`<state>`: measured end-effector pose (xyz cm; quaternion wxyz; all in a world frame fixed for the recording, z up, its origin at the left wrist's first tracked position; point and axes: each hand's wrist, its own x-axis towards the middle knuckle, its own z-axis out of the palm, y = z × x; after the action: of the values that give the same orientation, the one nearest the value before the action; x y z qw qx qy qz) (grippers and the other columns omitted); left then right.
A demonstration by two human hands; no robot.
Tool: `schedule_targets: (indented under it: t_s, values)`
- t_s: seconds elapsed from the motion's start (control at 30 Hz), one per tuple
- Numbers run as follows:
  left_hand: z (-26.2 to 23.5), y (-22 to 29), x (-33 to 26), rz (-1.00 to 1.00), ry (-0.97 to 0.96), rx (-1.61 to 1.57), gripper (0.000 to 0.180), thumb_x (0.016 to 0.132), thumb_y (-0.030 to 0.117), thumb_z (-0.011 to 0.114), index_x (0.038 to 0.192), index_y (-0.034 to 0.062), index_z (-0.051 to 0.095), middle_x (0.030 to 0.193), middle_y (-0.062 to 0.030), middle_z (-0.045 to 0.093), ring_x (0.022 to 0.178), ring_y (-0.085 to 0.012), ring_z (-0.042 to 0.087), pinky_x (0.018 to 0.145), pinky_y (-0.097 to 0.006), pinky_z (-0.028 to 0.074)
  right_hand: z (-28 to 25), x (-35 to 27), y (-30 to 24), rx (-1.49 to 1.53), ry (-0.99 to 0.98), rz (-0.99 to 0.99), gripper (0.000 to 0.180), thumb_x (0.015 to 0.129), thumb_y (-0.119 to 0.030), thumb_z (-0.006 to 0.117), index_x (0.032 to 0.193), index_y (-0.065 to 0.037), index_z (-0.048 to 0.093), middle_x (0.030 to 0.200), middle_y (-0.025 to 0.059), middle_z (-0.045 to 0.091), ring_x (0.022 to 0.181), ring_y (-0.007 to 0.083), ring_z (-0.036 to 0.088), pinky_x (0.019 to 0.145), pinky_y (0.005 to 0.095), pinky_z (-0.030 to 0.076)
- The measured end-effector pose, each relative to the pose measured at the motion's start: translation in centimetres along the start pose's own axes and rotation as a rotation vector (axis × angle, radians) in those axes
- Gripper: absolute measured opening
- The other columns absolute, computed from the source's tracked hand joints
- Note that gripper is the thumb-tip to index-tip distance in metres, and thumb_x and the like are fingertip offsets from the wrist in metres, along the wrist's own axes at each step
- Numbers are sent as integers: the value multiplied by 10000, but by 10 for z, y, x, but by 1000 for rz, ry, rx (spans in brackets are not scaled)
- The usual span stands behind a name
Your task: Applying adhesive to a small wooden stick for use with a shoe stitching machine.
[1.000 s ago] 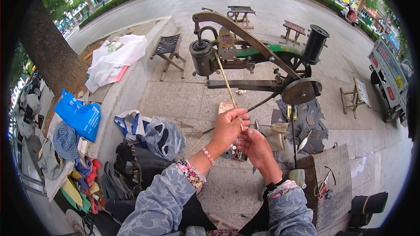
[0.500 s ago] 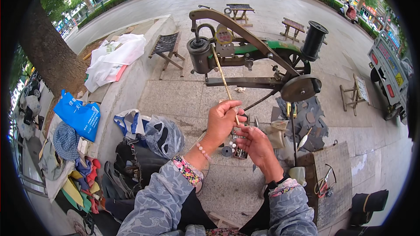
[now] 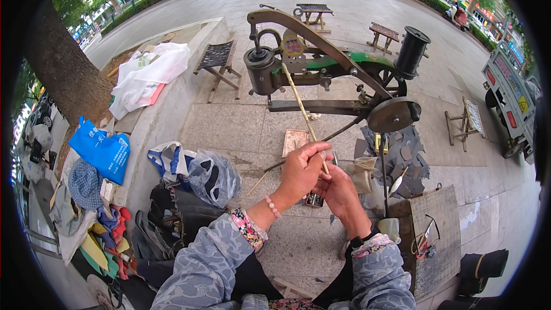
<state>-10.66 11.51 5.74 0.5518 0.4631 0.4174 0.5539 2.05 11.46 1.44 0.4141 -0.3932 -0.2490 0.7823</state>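
In the head view, the left hand (image 3: 305,170) is closed around a thin, pale yellow-brown stick (image 3: 301,106), pinching it between thumb and fingers close to its lower end. Most of the stick's length lies beyond this hand, slanting up and to the left, away from the person. Its far end overlaps the front of a green and dark-metal sewing machine (image 3: 327,66), just right of a dark metal cylinder (image 3: 263,74); whether it touches the machine cannot be told.

The near end of the stick shows just past the left thumb, above the curled fingers of the right hand (image 3: 344,192). That hand is turned palm inward, right beside the left one and a little lower, its fingers bent into a narrow curve; whether they grip the stick or only come near it is hidden.

A string of pale pink beads (image 3: 272,206) circles the left wrist, and a dark band (image 3: 363,241) the right. Below the stick, on the paving, lies a shallow pinkish rectangular tray (image 3: 294,139). A small dark box of little parts (image 3: 314,200) shows between the wrists, while dark grey flat scraps (image 3: 404,155) spread to the right of the hands.
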Motion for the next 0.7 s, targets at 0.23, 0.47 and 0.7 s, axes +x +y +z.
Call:
schedule_targets:
  t_s: [0.23, 0.47, 0.7]
  values:
    - [5, 0, 4, 3, 50, -63, 245, 915, 53, 452, 1130, -21, 543, 932, -129, 613, 739, -164, 647, 591, -238, 556, 1, -7, -7, 26, -37, -20, 246, 941, -237, 419, 1079, -76, 543, 941, 36, 608, 781, 139, 587, 707, 286, 478]
    - [-4, 10, 12, -19, 23, -62, 250, 919, 62, 449, 1136, -35, 528, 935, -142, 604, 753, -185, 650, 589, -246, 553, -4, -4, -3, -22, -12, 9, 255, 947, -233, 406, 1098, -70, 532, 990, 56, 603, 812, 148, 585, 726, 295, 479]
    - [-12, 14, 19, 16, -40, -106, 247, 920, 70, 463, 1131, -40, 528, 917, -138, 610, 742, -175, 647, 562, -239, 539, -4, -4, -3, -30, -14, 10, 256, 946, -243, 411, 1093, -71, 529, 1004, 60, 602, 809, 147, 585, 727, 294, 479]
